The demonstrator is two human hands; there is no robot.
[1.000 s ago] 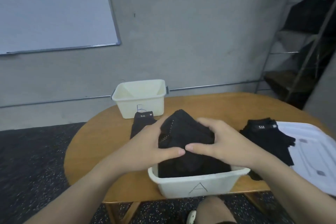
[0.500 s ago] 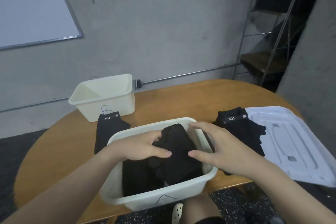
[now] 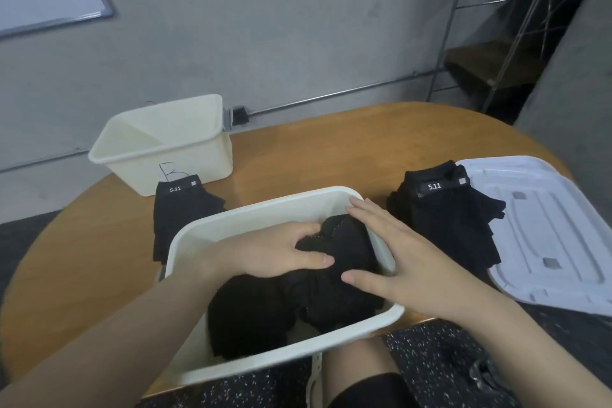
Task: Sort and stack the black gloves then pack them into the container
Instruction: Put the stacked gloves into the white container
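- Gloves lie bundled inside the near tub, their far side hidden under both hands
- Left hand curls round the bundle
- Right hand presses it, fingers spread flat
- Tub's front wall cut off by the table edge

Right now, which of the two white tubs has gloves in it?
The near tub, under both hands, holds black gloves; the far tub behind it looks empty.
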